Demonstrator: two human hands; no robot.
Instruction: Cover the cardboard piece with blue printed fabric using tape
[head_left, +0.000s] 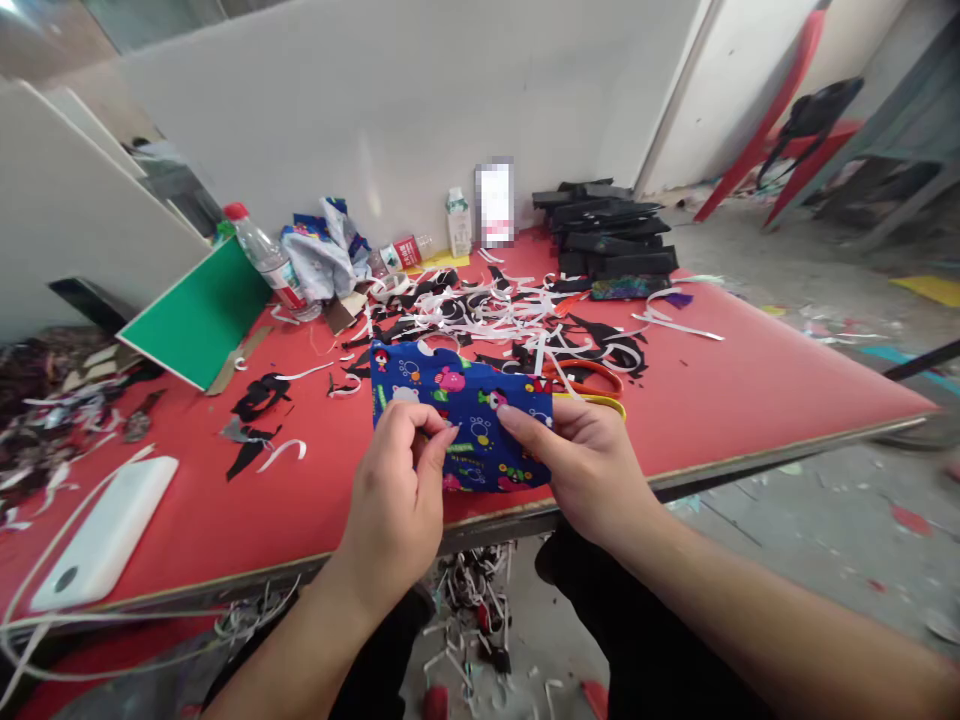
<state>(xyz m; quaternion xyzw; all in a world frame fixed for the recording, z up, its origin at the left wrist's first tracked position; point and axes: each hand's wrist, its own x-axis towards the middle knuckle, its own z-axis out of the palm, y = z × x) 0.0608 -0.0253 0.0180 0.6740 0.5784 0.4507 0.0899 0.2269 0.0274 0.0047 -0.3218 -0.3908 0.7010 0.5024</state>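
A blue piece of fabric (466,400) printed with cartoon fish and bubbles lies at the front edge of the red table (750,390). My left hand (397,490) pinches its lower left part between thumb and fingers. My right hand (592,465) grips its right edge, thumb on top and fingers closed underneath. Orange-handled scissors (592,375) lie just behind my right hand, partly hidden by the fabric.
White and black scraps (510,315) litter the table's middle. A stack of black pieces (611,240) stands at the back right. A green board (196,315), water bottle (270,265) and white power bank (105,545) sit left. Scraps cover the floor; a red chair (795,130) stands far right.
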